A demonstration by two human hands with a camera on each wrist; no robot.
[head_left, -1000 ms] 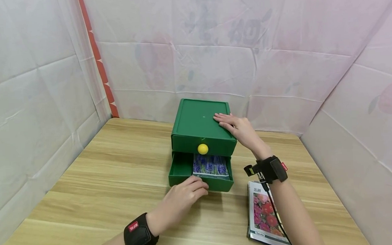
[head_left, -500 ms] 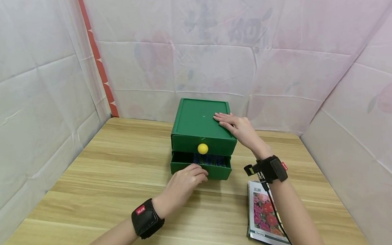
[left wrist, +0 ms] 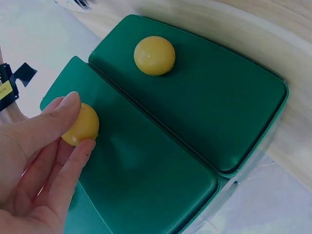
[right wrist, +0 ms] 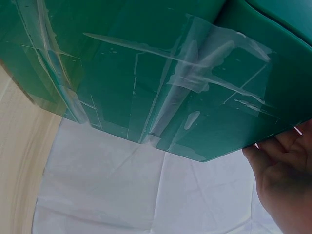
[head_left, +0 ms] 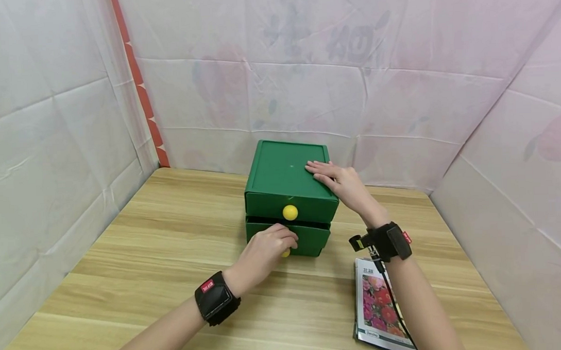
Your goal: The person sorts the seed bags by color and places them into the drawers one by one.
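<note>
Pinching the lower yellow knob [left wrist: 80, 125] between thumb and fingertips, the left hand [head_left: 264, 256] holds the bottom drawer [head_left: 306, 238] of the green drawer box [head_left: 285, 182] nearly shut on the worktop [head_left: 171, 240]. The right hand [head_left: 338, 182] lies flat and open on the box's top. If that bracing palm slips, the light box could slide back; fingers might also get nipped at the closing gap.

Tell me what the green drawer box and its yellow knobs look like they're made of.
The green drawer box looks like matte moulded plastic: rounded corners, smooth uniform faces. The yellow knobs look like smooth plastic or painted wood; the soft sheen leaves that open.
</note>
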